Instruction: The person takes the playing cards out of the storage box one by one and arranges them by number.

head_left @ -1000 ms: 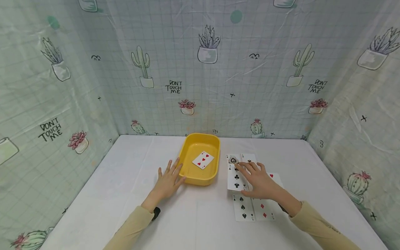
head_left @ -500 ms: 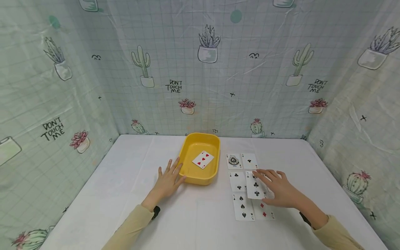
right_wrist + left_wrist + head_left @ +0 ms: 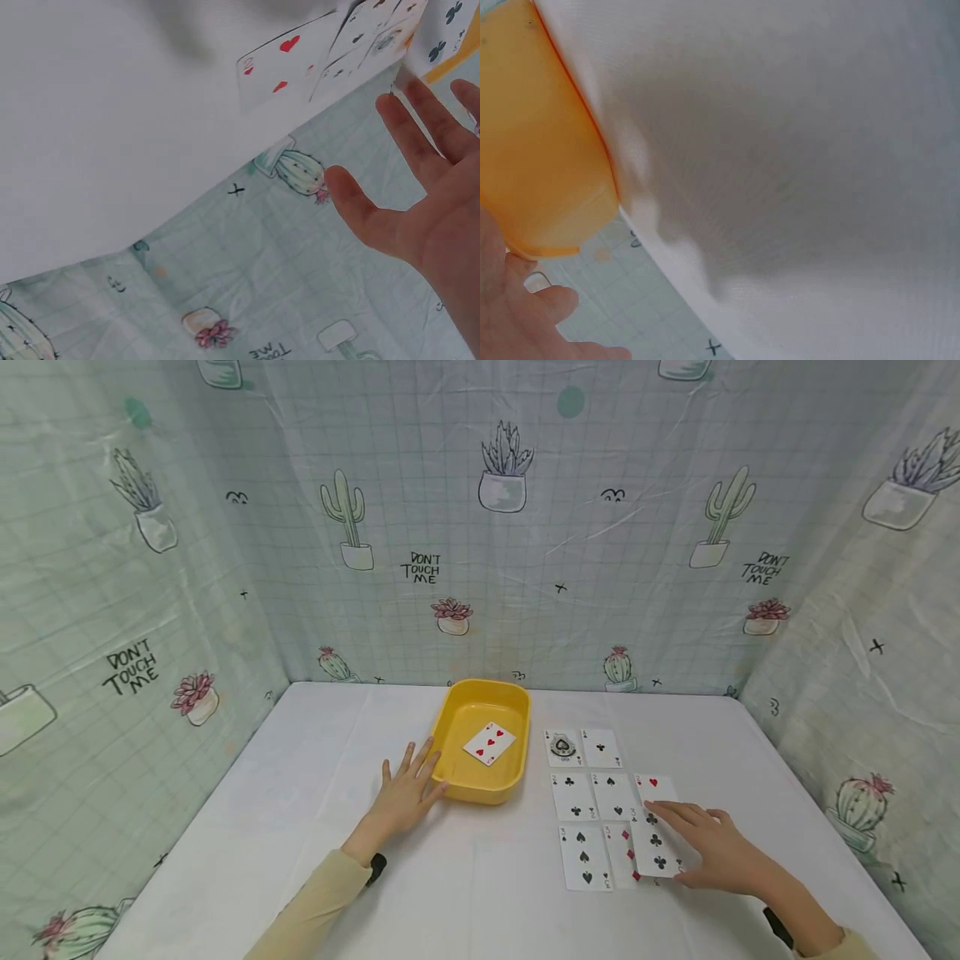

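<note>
A cactus-print curtain [image 3: 480,527] walls in a white table [image 3: 262,827]. At left, the left hand [image 3: 403,797] lies with straight, relaxed fingers against the yellow tray [image 3: 517,718], which holds one red card [image 3: 489,743]. Right of the tray, face-up cards [image 3: 592,777] lie in rows, edges touching. The right hand [image 3: 712,852] presses flat fingertips on the three of clubs [image 3: 656,852], overlapping a red card. It looks thin, light and slick, probably easiest slid, then lifted by an edge; close neighbours crowd it.
</note>
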